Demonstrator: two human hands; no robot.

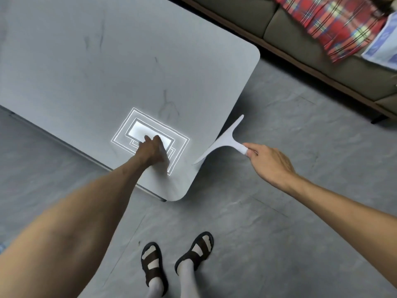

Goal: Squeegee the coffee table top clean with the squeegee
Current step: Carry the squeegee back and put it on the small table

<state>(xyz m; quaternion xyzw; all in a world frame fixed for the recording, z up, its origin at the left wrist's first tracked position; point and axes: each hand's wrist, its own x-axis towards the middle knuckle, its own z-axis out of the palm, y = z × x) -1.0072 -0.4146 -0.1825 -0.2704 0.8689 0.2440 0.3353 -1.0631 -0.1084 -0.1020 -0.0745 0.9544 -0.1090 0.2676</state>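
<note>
My right grip (272,162) pinches the tail end of the squeegee (225,140) handle between thumb and fingertips. By my judgement the tool is light, stiff plastic with a pliant blade edge. A pinch this far back gives little leverage, so a fuller hold nearer the T-junction would press the blade more evenly. From the grip the squeegee extends left and away, its blade along the right edge of the worktop (107,72); contact cannot be confirmed. My left grip (152,149) rests flat on the worktop, holding nothing. Farther on are dark smears (165,104).
</note>
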